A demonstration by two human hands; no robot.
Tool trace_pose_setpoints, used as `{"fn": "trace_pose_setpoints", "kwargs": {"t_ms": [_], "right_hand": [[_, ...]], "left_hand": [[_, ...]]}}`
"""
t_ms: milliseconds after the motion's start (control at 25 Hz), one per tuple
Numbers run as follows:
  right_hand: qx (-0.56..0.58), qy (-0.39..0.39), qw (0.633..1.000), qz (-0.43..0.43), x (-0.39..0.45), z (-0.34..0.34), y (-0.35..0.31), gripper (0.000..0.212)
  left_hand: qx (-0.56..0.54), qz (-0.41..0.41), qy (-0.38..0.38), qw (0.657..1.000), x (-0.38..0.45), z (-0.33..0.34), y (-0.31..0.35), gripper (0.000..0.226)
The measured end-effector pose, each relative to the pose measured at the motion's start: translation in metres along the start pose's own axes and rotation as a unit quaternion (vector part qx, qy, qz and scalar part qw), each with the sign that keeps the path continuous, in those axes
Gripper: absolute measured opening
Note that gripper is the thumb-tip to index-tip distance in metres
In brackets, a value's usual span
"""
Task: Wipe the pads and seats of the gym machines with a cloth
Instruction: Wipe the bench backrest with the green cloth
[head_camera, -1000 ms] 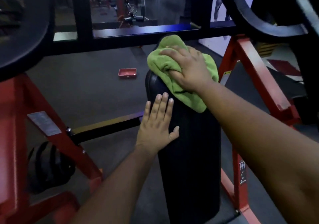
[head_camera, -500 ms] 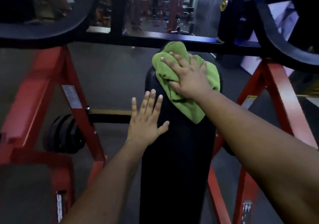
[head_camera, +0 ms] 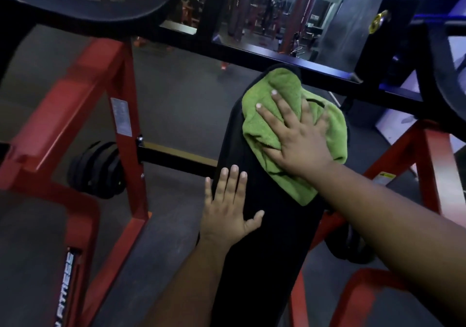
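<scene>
A long black back pad (head_camera: 262, 263) of a red-framed gym machine runs up the middle of the view. A crumpled green cloth (head_camera: 280, 92) lies over its upper end. My right hand (head_camera: 295, 137) presses flat on the cloth with fingers spread and straight. My left hand (head_camera: 227, 208) rests flat on the pad's left side lower down, fingers straight, thumb out, holding nothing.
Red frame legs stand on the left (head_camera: 126, 130) and right (head_camera: 431, 165) of the pad. A black crossbar (head_camera: 277, 62) passes just behind the pad's top. Black weight plates (head_camera: 98, 170) hang low on the left. Dark rubber floor (head_camera: 181, 105) lies around.
The view has swung left and tilted. My right hand has flattened and spread its fingers over the cloth, sliding slightly down the pad. My left hand stays flat on the pad's left side.
</scene>
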State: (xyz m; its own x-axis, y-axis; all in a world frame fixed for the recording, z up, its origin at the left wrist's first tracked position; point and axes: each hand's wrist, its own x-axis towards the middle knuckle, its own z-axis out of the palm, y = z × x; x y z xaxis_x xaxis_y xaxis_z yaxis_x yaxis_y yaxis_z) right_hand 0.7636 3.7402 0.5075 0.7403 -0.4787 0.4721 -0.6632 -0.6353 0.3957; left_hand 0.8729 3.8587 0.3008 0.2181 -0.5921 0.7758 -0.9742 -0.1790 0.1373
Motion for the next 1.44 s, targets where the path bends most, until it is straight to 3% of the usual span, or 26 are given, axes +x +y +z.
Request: {"fn": "trace_pose_setpoints", "kwargs": {"t_ms": [160,320,480,600,680,720,760,840,960,1160,1320,1360,1440], "right_hand": [[0.007,-0.046,0.995,-0.090,0.055,-0.021,-0.029,0.073],[-0.007,-0.001,0.990,-0.142,0.063,-0.018,-0.039,0.068],[0.013,0.040,0.996,-0.082,0.006,0.007,-0.028,0.078],[-0.055,0.011,0.971,-0.234,-0.057,0.041,-0.039,0.087],[-0.081,-0.003,0.928,-0.364,-0.046,0.039,-0.039,0.089],[-0.088,-0.004,0.919,-0.384,-0.029,0.033,-0.039,0.088],[-0.090,-0.011,0.925,-0.370,-0.014,0.026,-0.041,0.086],[-0.057,-0.012,0.966,-0.251,-0.001,0.022,-0.052,0.083],[0.011,0.038,0.991,-0.126,-0.043,0.042,-0.097,0.078],[-0.013,-0.058,0.975,-0.213,-0.126,0.082,-0.163,0.076],[-0.082,-0.080,0.920,-0.374,-0.123,0.080,-0.148,0.086],[-0.092,-0.087,0.923,-0.364,-0.109,0.071,-0.134,0.089],[-0.074,-0.081,0.958,-0.264,-0.086,0.054,-0.110,0.089]], "left_hand": [[-0.005,-0.012,0.011,1.000,-0.004,-0.004,0.001,0.094],[0.011,-0.017,-0.005,1.000,-0.002,-0.010,0.005,0.093],[0.027,-0.124,-0.030,0.992,-0.036,-0.007,0.025,0.089],[0.014,-0.189,-0.051,0.981,-0.108,0.002,0.047,0.088],[0.000,-0.224,-0.075,0.972,-0.147,0.007,0.055,0.089],[-0.006,-0.237,-0.086,0.968,-0.159,0.007,0.055,0.090],[-0.012,-0.245,-0.096,0.965,-0.168,0.007,0.055,0.091],[-0.024,-0.263,-0.107,0.958,-0.183,0.009,0.051,0.094],[-0.042,-0.306,-0.122,0.943,-0.222,0.014,0.051,0.097],[-0.061,-0.373,-0.160,0.912,-0.296,0.020,0.072,0.097],[-0.069,-0.390,-0.200,0.896,-0.316,0.014,0.078,0.098],[-0.073,-0.390,-0.211,0.893,-0.316,0.011,0.078,0.098],[-0.078,-0.390,-0.227,0.889,-0.313,0.008,0.076,0.100]]}}
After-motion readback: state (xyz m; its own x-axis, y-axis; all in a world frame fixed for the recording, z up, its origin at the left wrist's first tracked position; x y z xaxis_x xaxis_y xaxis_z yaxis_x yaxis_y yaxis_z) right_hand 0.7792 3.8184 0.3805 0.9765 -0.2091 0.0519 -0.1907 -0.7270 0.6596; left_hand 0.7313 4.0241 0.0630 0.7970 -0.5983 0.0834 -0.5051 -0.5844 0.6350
